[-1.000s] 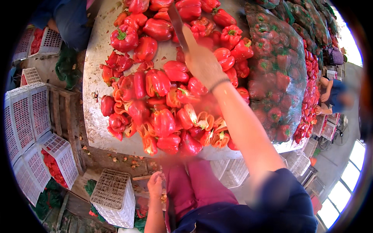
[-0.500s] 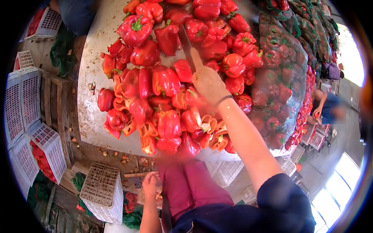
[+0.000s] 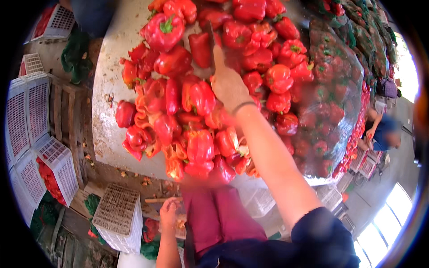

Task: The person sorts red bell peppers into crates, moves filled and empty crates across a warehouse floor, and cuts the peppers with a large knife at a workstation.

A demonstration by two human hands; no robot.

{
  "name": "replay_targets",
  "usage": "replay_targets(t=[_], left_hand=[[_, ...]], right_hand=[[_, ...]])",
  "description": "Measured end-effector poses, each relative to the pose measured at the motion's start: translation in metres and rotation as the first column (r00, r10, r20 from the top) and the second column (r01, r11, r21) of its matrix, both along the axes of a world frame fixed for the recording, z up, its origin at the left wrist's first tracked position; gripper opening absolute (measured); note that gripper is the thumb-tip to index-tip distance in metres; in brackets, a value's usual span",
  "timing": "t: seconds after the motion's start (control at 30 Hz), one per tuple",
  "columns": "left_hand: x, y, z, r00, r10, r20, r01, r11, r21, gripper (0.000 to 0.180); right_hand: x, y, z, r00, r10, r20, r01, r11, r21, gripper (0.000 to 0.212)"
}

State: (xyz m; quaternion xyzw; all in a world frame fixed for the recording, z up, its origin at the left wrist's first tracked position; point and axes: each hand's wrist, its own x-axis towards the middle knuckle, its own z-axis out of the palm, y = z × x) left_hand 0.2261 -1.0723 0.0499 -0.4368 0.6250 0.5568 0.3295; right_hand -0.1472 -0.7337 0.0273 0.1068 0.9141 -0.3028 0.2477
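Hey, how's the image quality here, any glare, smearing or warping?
In the head view, windows at lower right are blown out and bell peppers glint; in that head view, reddish haze smears the maroon trousers near the table, whose edge bows fisheye-style.

Peppers (image 3: 200,149) are coloured bright red, marked with green stems (image 3: 166,25). Surface (image 3: 105,138) off-white, speckled with brown at left. Red in sack (image 3: 330,102) at right is overlaid by greenish net pattern. Left crates (image 3: 38,109): white, patterned with slot grids. Near crate (image 3: 119,236): white, top brownish. Knife handle (image 3: 218,58) seen as tan. Trousers (image 3: 221,214) maroon, sleeve (image 3: 321,236) dark navy.
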Motion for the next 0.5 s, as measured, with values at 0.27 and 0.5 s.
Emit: replay_targets(t=[0.27,0.5], left_hand=[[-0.001,0.011,0.006,0.994,-0.022,0.112,0.022,1.000,0.001,0.020],[-0.001,0.014,-0.002,0.995,0.020,0.096,-0.027,0.996,0.079,0.022]], right_hand=[[-0.033,-0.001,0.012,0.989,0.143,-0.020,-0.141,0.986,0.083,0.067],[-0.051,-0.008,-0.010,0.993,0.098,0.066,-0.101,0.994,0.044,0.073]])
